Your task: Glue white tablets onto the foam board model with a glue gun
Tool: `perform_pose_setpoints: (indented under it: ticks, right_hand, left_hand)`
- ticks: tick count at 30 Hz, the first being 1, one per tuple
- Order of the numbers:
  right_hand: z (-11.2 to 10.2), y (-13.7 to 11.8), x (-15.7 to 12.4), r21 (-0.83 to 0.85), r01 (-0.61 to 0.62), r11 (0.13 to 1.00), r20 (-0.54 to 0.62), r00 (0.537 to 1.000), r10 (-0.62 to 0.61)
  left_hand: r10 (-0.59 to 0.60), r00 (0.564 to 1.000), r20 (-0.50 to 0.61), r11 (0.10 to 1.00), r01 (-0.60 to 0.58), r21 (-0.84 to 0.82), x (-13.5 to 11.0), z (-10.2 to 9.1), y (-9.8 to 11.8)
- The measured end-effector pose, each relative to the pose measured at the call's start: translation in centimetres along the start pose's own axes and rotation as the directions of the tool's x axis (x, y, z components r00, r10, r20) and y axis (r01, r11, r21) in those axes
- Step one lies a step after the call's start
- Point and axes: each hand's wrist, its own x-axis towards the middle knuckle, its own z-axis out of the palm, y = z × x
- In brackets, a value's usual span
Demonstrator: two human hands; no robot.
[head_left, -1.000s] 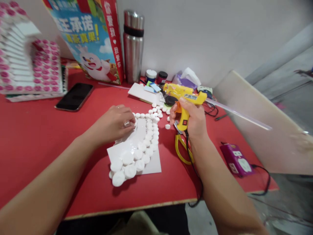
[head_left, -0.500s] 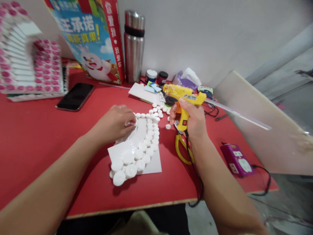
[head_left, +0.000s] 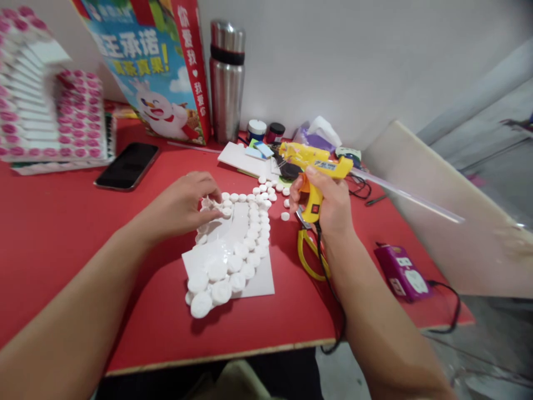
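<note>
My right hand [head_left: 328, 194] is wrapped round the grip of a yellow hot glue gun [head_left: 314, 158], its nozzle pointing left and a long clear glue stick [head_left: 412, 194] sticking out of the back. My left hand [head_left: 187, 203] is over the left side of a white board piece [head_left: 260, 280], thumb and fingers parted around small white discs [head_left: 227, 211] at its upper left. Rows of white discs [head_left: 254, 228] line the piece's right side and lower end, larger toward me. Part of the left edge is hidden by my left hand.
Loose white discs [head_left: 266, 189] lie behind the piece. Yellow-handled scissors [head_left: 308, 255] are under my right wrist. Also on the red table [head_left: 62, 233] are a black phone [head_left: 127, 165], a steel flask [head_left: 227, 83], a printed bag [head_left: 154, 72], a purple power box [head_left: 402, 272] and a pink-and-white disc-covered model [head_left: 81, 116].
My left fingers have spread apart and drawn slightly left and up, showing white discs that they covered before. My right hand and the glue gun have hardly moved.
</note>
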Motion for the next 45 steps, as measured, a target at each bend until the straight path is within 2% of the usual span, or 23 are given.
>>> perform_pose_setpoints:
  ticks: [4,8,14,18,24,29,36,42,45]
  right_hand:
    - [0.0,0.0,0.0,-0.004,-0.01,1.0,-0.005,1.0,0.01]
    - [0.0,-0.1,0.0,0.011,-0.008,1.0,-0.01,1.0,0.008]
    - [0.0,-0.1,0.0,-0.005,-0.002,1.0,-0.01,1.0,0.002]
    - [0.0,0.0,0.0,-0.007,0.005,1.0,-0.011,1.0,-0.006]
    - [-0.1,0.1,0.1,0.017,0.002,1.0,-0.017,1.0,-0.001]
    - [-0.6,0.1,0.3,0.015,0.029,0.999,-0.052,0.998,-0.029]
    - [-1.2,0.3,0.8,0.041,0.082,0.996,-0.134,0.988,-0.075]
    - [-1.1,-0.1,0.8,0.012,0.04,0.999,-0.167,0.985,-0.037]
    - [-1.0,-0.1,0.8,0.016,0.035,0.999,-0.177,0.984,-0.031]
  left_hand:
    - [-0.008,0.999,0.047,1.0,0.008,-0.008,-0.1,-0.1,-0.4]
    - [-0.014,0.999,0.048,0.999,0.017,-0.05,-0.2,0.1,-0.7]
    - [-0.117,0.983,-0.143,0.986,0.098,-0.137,-0.3,0.3,-0.8]
    - [-0.158,0.972,-0.172,0.982,0.137,-0.128,-0.3,0.5,-0.9]
    - [-0.258,0.905,-0.338,0.966,0.236,-0.106,-0.5,0.6,-1.1]
    - [-0.37,0.855,-0.363,0.927,0.315,-0.202,-0.3,0.8,-0.6]
    - [-0.363,0.832,-0.42,0.927,0.278,-0.252,1.0,-0.8,1.1]
    - [-0.364,0.884,-0.293,0.921,0.294,-0.256,1.3,-0.8,1.0]
    - [-0.365,0.89,-0.272,0.921,0.303,-0.243,1.3,-0.6,0.6]
